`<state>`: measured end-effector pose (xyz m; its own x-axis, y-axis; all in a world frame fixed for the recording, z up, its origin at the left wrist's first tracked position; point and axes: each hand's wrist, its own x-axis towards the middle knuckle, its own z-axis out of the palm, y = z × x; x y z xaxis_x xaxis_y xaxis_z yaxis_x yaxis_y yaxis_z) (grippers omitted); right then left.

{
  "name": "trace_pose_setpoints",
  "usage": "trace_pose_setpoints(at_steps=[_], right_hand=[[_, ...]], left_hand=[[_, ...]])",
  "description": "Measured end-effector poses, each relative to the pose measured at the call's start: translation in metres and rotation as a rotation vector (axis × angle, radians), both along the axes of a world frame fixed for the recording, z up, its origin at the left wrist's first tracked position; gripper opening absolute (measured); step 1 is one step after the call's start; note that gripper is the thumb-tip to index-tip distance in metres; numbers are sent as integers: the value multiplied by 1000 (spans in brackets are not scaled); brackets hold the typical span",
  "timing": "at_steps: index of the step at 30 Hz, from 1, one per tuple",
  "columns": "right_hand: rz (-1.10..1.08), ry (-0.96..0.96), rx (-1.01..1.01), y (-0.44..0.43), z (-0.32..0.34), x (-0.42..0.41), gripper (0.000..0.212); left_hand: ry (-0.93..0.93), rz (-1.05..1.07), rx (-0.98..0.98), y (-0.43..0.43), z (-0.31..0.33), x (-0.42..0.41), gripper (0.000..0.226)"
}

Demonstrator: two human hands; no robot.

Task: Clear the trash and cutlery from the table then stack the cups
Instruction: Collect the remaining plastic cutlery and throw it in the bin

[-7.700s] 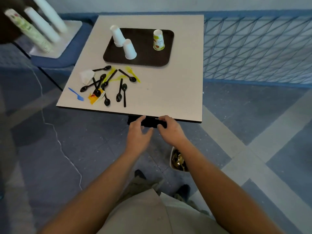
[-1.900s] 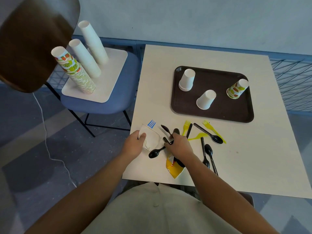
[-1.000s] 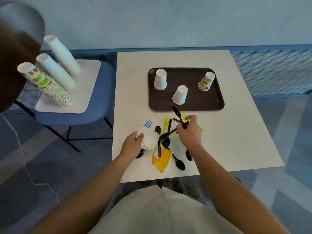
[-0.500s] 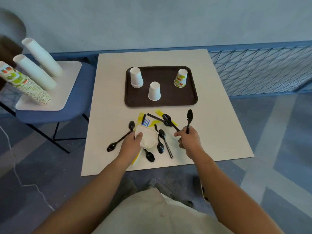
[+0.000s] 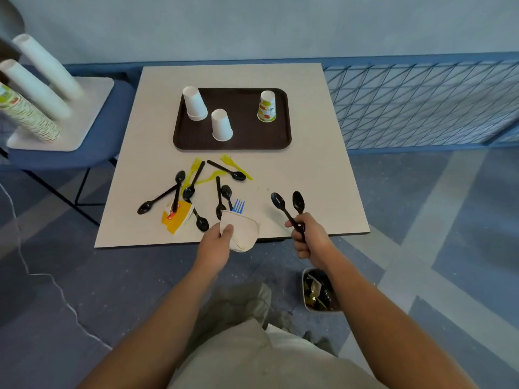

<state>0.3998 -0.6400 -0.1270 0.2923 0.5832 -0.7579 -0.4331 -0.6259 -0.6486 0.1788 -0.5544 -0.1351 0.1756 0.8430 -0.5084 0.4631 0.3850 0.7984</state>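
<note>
Cutlery and trash clearing is under way, and both hands are full on the near side of the tray (image 5: 179,141).

The right hand (image 5: 309,240) is clenched round the handles of two black spoons (image 5: 285,209), held over the table (image 5: 323,175) edge nearest the person. The left hand (image 5: 217,242) grips a crumpled white paper (image 5: 241,231) with a blue fork (image 5: 238,205) poking out of it. Between these and the tray, more black spoons (image 5: 227,171), yellow forks (image 5: 233,161) and a yellow wrapper (image 5: 177,217) lie scattered. Three upturned cups (image 5: 222,125) stand apart on the tray, not yet stacked. The next move is probably to drop both loads into the bin (image 5: 307,293) on the floor, below the right forearm. That means lowering the hands off the table and letting go over the bin's opening.
</note>
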Motion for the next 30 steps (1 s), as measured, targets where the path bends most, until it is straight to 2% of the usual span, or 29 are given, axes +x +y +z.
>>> trace_pose_setpoints(at_steps=[2, 5, 8, 16, 23, 30], right_hand=[[-18, 12, -4, -9, -3, -2, 20], [19, -79, 10, -21, -6, -10, 14], [30, -167, 38, -32, -9, -16, 18], [-14, -298, -84, -92, -31, 0, 24], [85, -357, -271, -167, -61, 67, 20], [305, -372, -338, -237, -85, 162, 17]], left_hand=[[26, -61, 17, -7, 0, 1, 26], [55, -124, 33, -13, -2, 2, 26], [40, -154, 44, -19, -3, 2, 26], [105, -289, 62, -58, 0, 20, 31], [189, -349, 27, -106, -16, 81, 26], [284, -327, -74, -170, -44, 173, 29]])
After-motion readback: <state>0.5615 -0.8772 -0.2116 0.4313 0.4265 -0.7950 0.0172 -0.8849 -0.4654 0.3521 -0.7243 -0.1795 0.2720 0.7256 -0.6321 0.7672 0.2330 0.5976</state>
